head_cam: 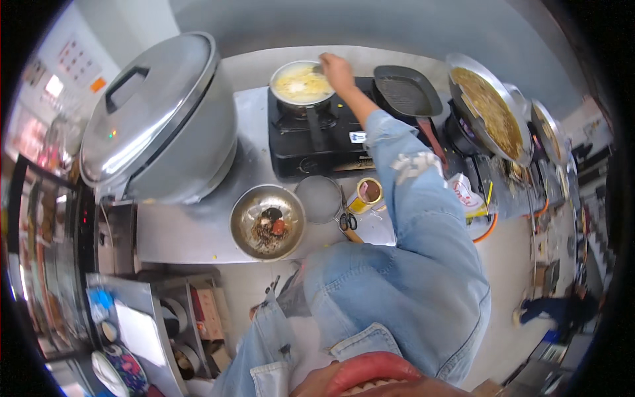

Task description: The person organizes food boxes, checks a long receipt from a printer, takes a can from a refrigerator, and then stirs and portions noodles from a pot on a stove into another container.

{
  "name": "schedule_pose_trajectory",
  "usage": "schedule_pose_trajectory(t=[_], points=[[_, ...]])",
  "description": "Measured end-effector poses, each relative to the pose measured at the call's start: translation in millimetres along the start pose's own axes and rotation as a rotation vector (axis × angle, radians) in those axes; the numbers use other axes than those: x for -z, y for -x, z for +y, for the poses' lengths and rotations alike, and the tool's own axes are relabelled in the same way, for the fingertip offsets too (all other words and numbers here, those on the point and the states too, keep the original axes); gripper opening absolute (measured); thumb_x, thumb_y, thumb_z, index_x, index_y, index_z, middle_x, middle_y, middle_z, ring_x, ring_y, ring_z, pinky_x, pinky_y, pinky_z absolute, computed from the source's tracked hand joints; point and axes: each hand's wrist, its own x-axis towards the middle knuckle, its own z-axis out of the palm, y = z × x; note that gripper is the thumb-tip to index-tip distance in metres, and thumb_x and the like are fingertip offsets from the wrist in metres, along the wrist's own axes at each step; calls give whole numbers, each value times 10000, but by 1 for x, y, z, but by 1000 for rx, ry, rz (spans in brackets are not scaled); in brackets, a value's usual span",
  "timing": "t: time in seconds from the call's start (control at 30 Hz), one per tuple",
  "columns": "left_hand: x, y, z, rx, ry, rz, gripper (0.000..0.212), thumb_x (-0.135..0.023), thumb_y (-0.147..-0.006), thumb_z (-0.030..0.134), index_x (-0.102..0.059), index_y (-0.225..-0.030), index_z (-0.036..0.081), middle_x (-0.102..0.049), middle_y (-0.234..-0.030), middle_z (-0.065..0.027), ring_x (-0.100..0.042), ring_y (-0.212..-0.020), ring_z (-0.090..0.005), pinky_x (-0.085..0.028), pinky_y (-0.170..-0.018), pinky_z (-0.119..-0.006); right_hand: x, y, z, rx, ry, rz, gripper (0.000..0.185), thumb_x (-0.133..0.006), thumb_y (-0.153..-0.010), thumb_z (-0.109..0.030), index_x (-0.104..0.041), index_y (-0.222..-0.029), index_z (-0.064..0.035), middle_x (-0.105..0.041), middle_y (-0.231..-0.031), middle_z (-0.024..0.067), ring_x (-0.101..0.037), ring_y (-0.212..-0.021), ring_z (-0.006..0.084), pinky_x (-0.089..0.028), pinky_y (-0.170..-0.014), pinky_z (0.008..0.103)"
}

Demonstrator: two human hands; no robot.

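My right hand (337,72) reaches far forward over the right rim of a small frying pan (306,104). It grips a grey utensil (318,69), blurred and largely covered by the fingers. Yellow food with a pale lump (297,87) fills the pan, whose black handle (314,130) points back toward me. The pan sits on the left burner of a black gas stove (292,159). To the right of my hand, a dark square grill pan (408,90) rests on the stove. My left hand is out of view.
A big lidded steel cooker (193,149) stands left. Nearer me are a steel bowl (243,223) with dark residue, a grey round lid (318,199), scissors (348,221) and an opened can (358,201). A wide pan of brown oily food (488,114) stands right. Another person (555,310) is farther right.
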Motion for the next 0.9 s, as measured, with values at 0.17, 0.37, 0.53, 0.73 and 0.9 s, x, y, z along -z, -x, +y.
schedule_pose_trajectory(t=[0.17, 0.37, 0.53, 0.73, 0.9], points=[[4, -6, 9, 45, -36, -16, 267, -551, -814, 200, -572, -1006, 16, -620, -816, -106, -606, -603, -197, -476, -472, -291, -9, 3, 5, -177, -115, -34, 126, -592, -796, -141, -654, -851, -47, -633, -778, 150, -608, -737, 323, -468, -670, 375], [9, -17, 22, 54, -81, -53, 267, -551, -814, 200, -573, -1004, 13, -621, -818, -108, -607, -605, -198, -478, -476, -290, 14, 14, -11, -328, -270, 3, 122, -596, -797, -133, -659, -839, -37, -632, -778, 171, -606, -735, 341, -471, -685, 383], [13, -22, 28, 50, -131, -90, 268, -550, -814, 200, -574, -1002, 11, -622, -820, -109, -607, -607, -199, -479, -479, -289, 29, 35, -49, -138, -276, 83, 130, -584, -808, -139, -641, -871, -41, -627, -801, 146, -596, -754, 325, -464, -678, 379], [17, -25, 27, 45, -154, -101, 269, -550, -814, 200, -575, -1000, 8, -624, -822, -111, -608, -610, -199, -481, -483, -288, 59, 58, -76, 36, -182, -105, 150, -541, -834, -151, -624, -902, -47, -616, -841, 144, -578, -810, 327, -462, -708, 395], [21, -17, 23, 37, -140, -97, 269, -550, -814, 201, -576, -998, 6, -625, -824, -113, -608, -612, -200, -482, -486, -288, 56, 78, -77, 61, -91, -208, 174, -510, -814, -119, -619, -927, -43, -614, -893, 141, -582, -872, 315, -461, -756, 407]])
